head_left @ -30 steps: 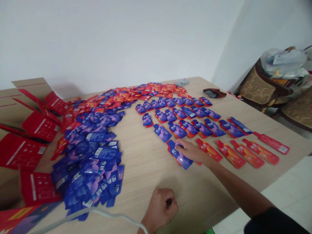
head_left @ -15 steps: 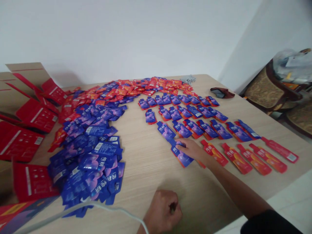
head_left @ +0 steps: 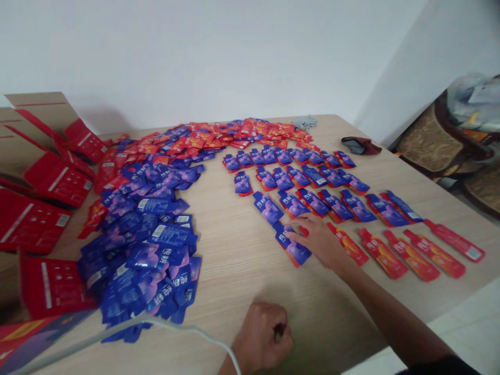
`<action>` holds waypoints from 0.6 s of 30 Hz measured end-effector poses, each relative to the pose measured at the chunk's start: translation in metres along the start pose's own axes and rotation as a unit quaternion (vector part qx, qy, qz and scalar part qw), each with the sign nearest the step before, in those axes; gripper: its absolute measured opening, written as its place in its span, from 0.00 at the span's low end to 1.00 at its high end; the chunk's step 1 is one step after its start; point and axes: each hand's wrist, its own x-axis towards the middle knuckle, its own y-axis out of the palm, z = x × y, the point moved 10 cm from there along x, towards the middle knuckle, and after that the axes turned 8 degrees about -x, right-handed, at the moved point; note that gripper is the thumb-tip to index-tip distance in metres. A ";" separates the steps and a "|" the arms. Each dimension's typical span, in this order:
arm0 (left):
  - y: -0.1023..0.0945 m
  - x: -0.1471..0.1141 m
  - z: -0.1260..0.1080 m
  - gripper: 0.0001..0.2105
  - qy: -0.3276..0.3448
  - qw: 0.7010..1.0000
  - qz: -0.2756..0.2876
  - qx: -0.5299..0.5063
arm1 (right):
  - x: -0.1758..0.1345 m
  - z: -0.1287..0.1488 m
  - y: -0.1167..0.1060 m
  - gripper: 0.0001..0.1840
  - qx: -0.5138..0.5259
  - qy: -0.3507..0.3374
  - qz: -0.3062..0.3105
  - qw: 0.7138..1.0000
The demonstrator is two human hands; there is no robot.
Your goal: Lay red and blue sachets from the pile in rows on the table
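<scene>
My left hand (head_left: 263, 333) rests on the table near the front edge, curled into a loose fist; nothing shows in it. Farther up, my right hand (head_left: 318, 239) hovers over the lower rows with thumb and fingers apart. A bit of a red pouch (head_left: 303, 230) shows in the gap between them. Close to the thumb lies a blue pouch (head_left: 295, 250) with a purple fruit print, on top of a red-orange one. Right of the hand is a row of red pouches (head_left: 383, 252). Blue pouches (head_left: 269, 208) lie in rows beyond.
A big heap of blue pouches (head_left: 156, 250) covers the left side, with red pouches (head_left: 203, 138) heaped along the back. Open red cartons (head_left: 58, 179) stand at the far left. A white cable (head_left: 172, 325) crosses the front. Dark cloth (head_left: 361, 146) lies at the back right.
My right hand has moved slightly right and off the blue pouch, its fingers spreading apart. That pouch stays on the table. The left fist has hardly moved.
</scene>
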 end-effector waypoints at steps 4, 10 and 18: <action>0.001 0.001 -0.004 0.11 0.004 1.000 0.013 0.003 | -0.020 0.023 -0.024 0.15 0.024 -0.023 -0.035 0.999; 0.009 0.002 -0.004 0.10 0.002 0.998 0.043 0.037 | -0.056 0.113 0.016 0.13 0.189 -0.070 0.157 0.967; 0.009 -0.011 -0.010 0.12 0.014 0.994 0.050 0.098 | -0.008 0.231 0.098 0.17 0.212 -0.209 0.203 0.933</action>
